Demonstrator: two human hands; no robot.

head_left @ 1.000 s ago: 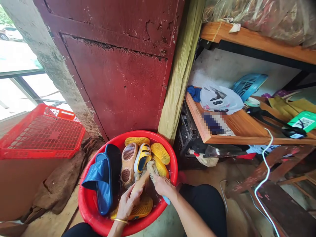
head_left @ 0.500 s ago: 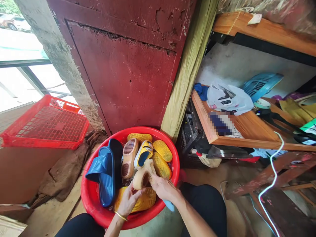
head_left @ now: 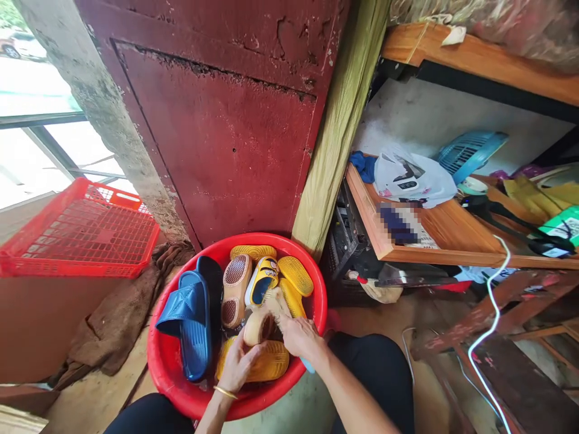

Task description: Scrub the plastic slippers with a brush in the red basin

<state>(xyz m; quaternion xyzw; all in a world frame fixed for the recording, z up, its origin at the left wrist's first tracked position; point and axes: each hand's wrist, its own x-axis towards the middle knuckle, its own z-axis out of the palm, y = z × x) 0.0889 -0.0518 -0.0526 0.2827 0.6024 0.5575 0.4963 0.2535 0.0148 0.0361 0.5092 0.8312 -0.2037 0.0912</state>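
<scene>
A red basin holds several slippers. My left hand, with a gold bangle at the wrist, is closed on a beige slipper above the basin's near part. My right hand grips a brush with pale bristles, whose light blue handle end shows below the palm. The bristles are at the beige slipper's far right side. A yellow slipper lies beneath both hands. Blue slippers lean at the left, a beige one lies sole up, and a yellow-and-white one is beside it.
A red plastic crate stands at the left by a brown cloth. Behind the basin is a dark red door. On the right, a wooden shelf carries a plastic bag and a blue fan; a white cable hangs down.
My right hand and the brush have shifted slightly up along the beige slipper. The yellow slipper under my hands has moved a little right. The camera view has shifted slightly.
</scene>
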